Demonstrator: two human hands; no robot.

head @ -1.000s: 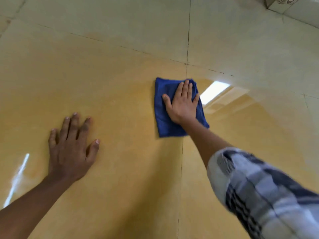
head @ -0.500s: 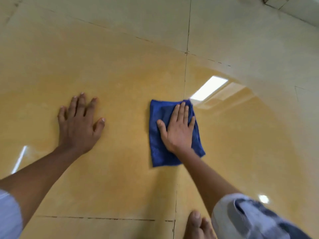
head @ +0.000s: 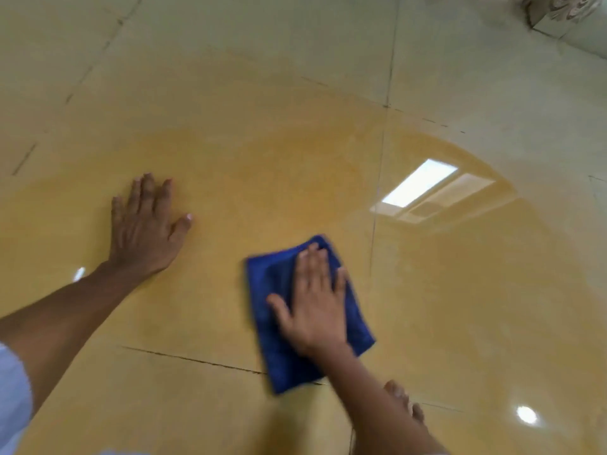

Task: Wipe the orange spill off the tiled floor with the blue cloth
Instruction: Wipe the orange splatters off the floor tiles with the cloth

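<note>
Right hand (head: 315, 307) flat on the blue cloth (head: 279, 339), palm down, fingers (head: 312, 267) straight and close together, thumb out to the left; pressing, not gripping. Cloth folded into a rough rectangle, spread on the floor (head: 295, 44), sticking out past the fingertips only a little, more past the thumb side and back under the wrist. Near corner of the cloth lying across a dark tile joint (head: 197, 359). Edges of cloth and hand blurred.

Left hand (head: 144, 231) also flat on the floor, well off to the left of the cloth, fingers (head: 147, 192) extended forward and slightly apart, thumb angled toward the cloth. Nothing under it but wet tile. Bare forearm running back to the lower left, with a pale sleeve (head: 13, 399) at the frame edge.

Orange spill (head: 262, 178) as a broad glossy film under and around both hands, reaching well beyond the fingertips of each and off to the right past the cloth. Paler, greenish tile beyond the film's curved edge, ahead of the fingers. Bright rectangular reflection (head: 420, 187) on the wet surface ahead and right of the right fingertips; small round glint (head: 526, 414) to the lower right. Bare toes (head: 402, 400) just behind the right forearm. Patterned object in the far upper right corner, too cropped to identify.
</note>
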